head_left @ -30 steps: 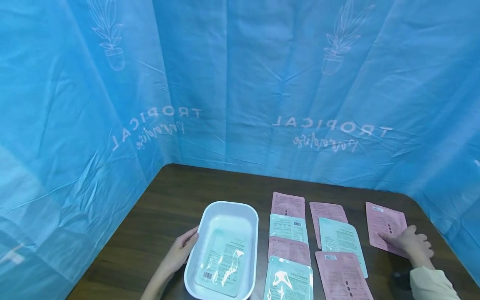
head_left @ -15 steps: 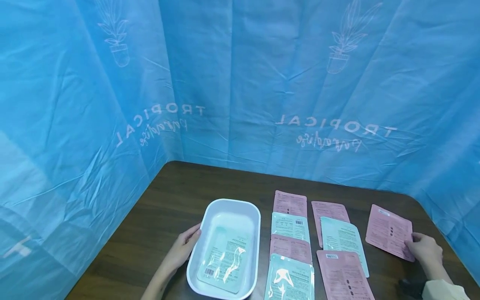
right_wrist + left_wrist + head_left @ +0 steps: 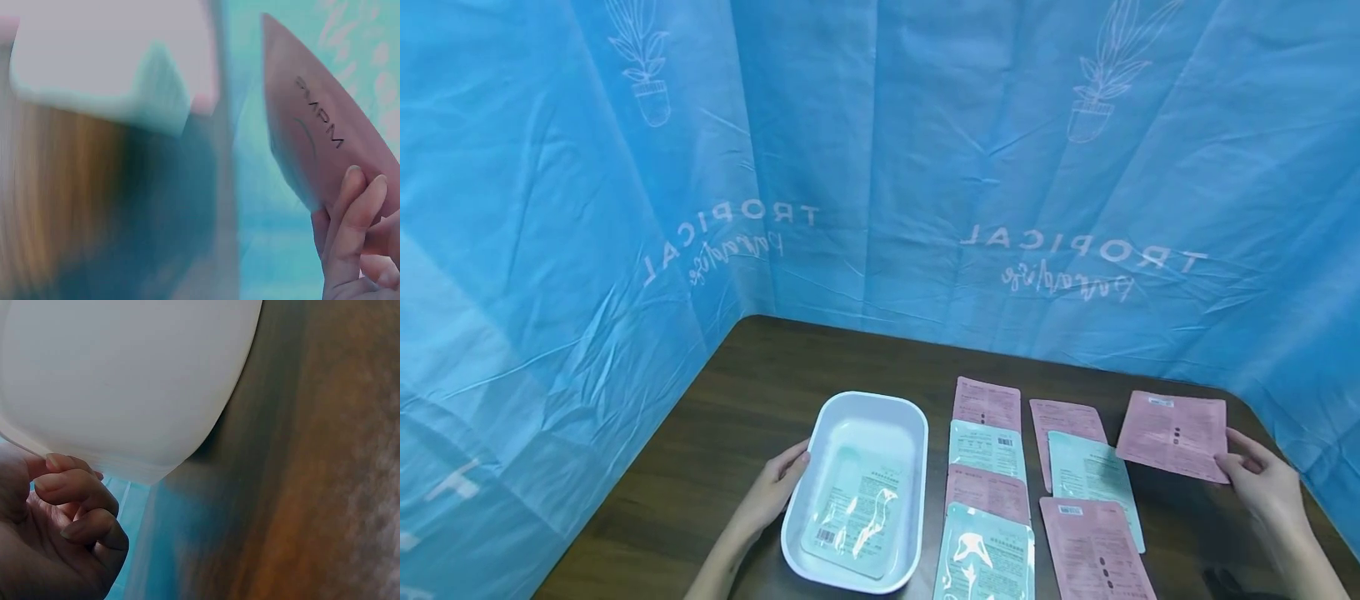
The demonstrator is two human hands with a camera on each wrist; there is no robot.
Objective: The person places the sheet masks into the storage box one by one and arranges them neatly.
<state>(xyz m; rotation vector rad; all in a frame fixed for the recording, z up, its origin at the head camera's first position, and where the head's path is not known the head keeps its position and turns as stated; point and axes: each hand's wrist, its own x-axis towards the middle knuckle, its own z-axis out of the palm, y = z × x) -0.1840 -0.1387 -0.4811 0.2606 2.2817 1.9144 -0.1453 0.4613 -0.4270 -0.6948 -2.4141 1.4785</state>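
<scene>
My right hand [image 3: 1270, 487] pinches the lower right edge of a pink sheet mask packet [image 3: 1165, 429], lifted above the table at the right. In the right wrist view the fingers [image 3: 350, 225] hold this pink packet [image 3: 325, 125], its lettered side towards the camera. At the left, my left hand [image 3: 775, 483] grips the rim of a white plastic tub [image 3: 921, 467]. The left wrist view has its fingers [image 3: 81, 487] curled at the rim of the tub [image 3: 125, 381]. Inside the tub lies a mint-green sheet mask packet [image 3: 857, 517].
Right of the tub, pink and green packets overlap in a column, with a green packet [image 3: 985, 554] nearest. Beside it lie another pink packet [image 3: 1067, 417], a green one [image 3: 1090, 475] and a pink one [image 3: 1097, 550]. Blue curtains [image 3: 925, 167] enclose the dark wooden table [image 3: 700, 433].
My right hand has drawn the pink packet to the right, then raised it off the table and tilted it back leftward. My left hand stays at the tub's rim.
</scene>
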